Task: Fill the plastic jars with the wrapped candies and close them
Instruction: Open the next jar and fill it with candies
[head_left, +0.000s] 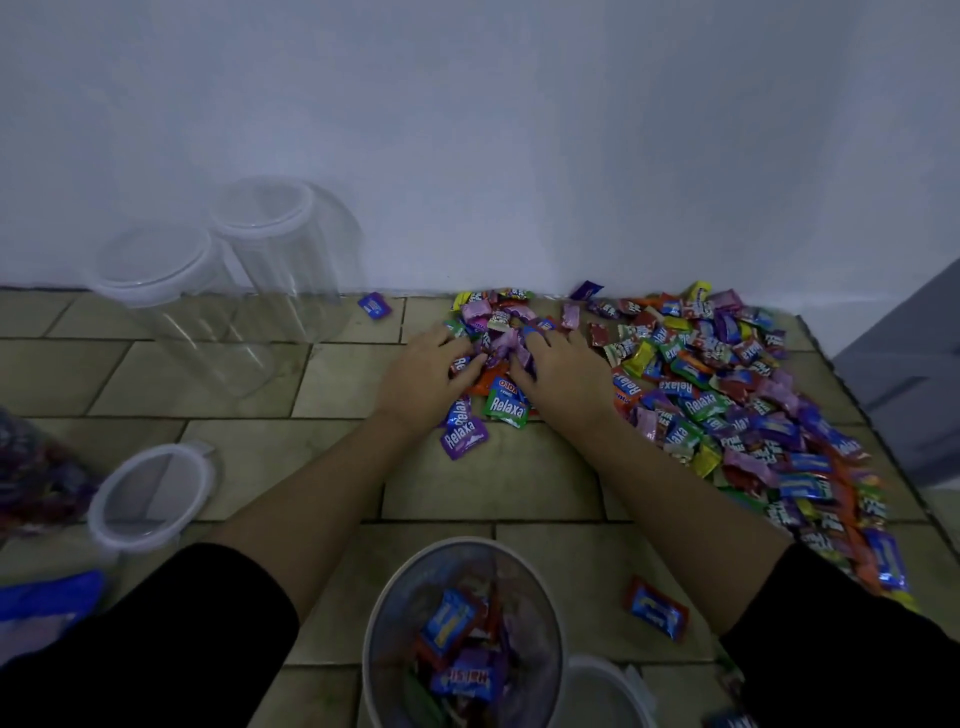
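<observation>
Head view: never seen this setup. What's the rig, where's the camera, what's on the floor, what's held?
No machine here: a person works with bare hands, and the single picture comes from a wide-angle camera on their head, looking forward and down. The left hand and right hand curl round a small heap of candies on the tiled floor by the wall. A bigger spread of candies lies to the right. An open jar, partly filled, stands nearest the person. Two empty lidded jars stand at the far left, and a loose lid lies on the floor.
</observation>
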